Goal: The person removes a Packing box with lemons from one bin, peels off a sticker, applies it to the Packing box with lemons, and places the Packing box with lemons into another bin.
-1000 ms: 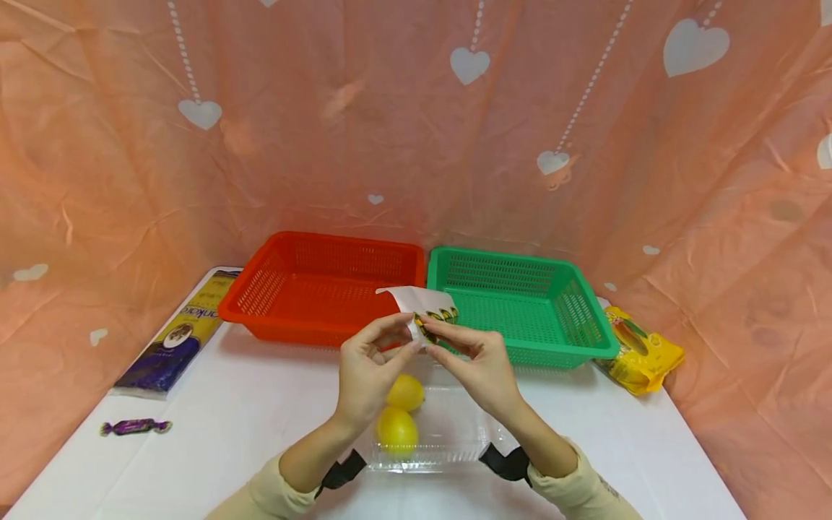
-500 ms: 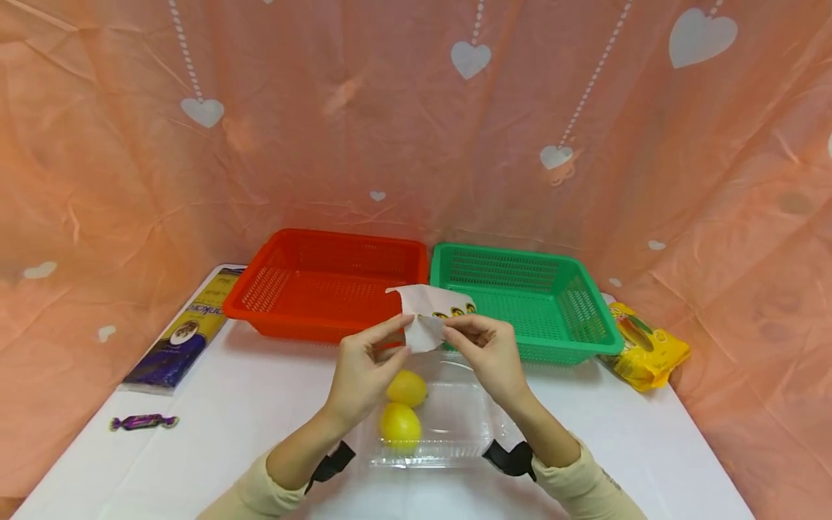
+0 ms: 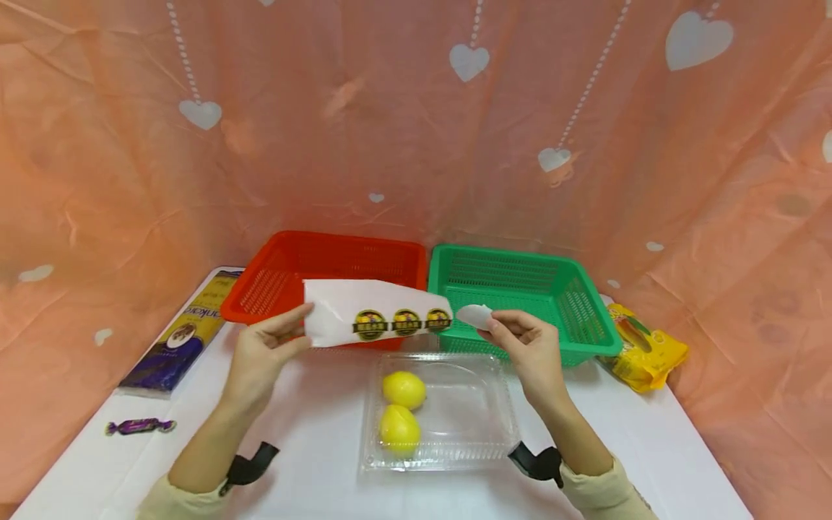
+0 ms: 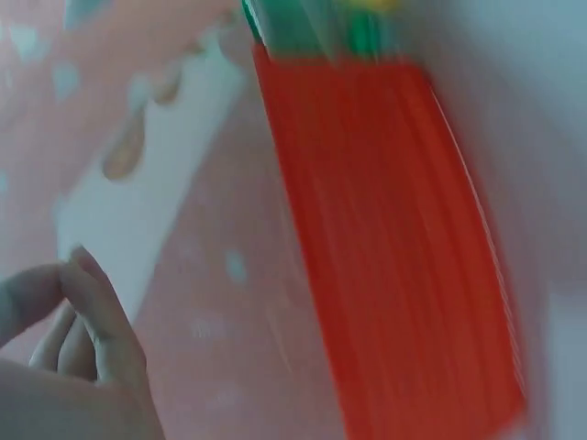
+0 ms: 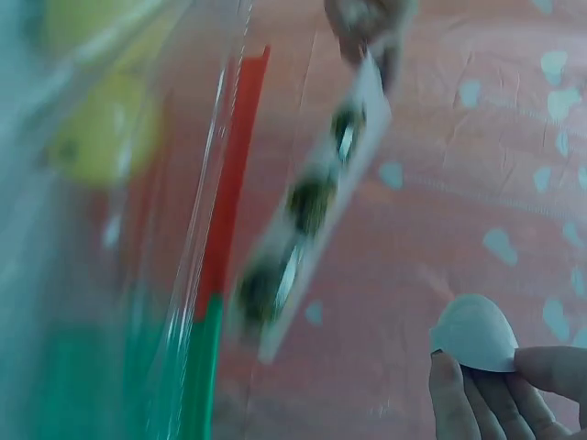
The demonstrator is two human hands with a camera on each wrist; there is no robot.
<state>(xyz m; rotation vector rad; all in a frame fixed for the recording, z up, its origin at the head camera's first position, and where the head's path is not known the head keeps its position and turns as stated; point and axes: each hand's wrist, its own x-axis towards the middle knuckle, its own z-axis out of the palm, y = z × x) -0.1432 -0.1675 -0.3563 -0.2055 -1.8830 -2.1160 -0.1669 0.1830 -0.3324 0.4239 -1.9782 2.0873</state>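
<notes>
While left hand [image 3: 256,357] pinches white paper strip [image 3: 380,297] with black-yellow emblems [image 3: 406,323] | right hand [image 3: 536,354] pinches rounded white piece [image 3: 474,315]

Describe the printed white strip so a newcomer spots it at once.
Start at the red basket. In the head view, the white strip overlaps its front edge, one end pinched by the left hand. Three emblems in a row set it apart from the smaller white piece in the right hand.
</notes>
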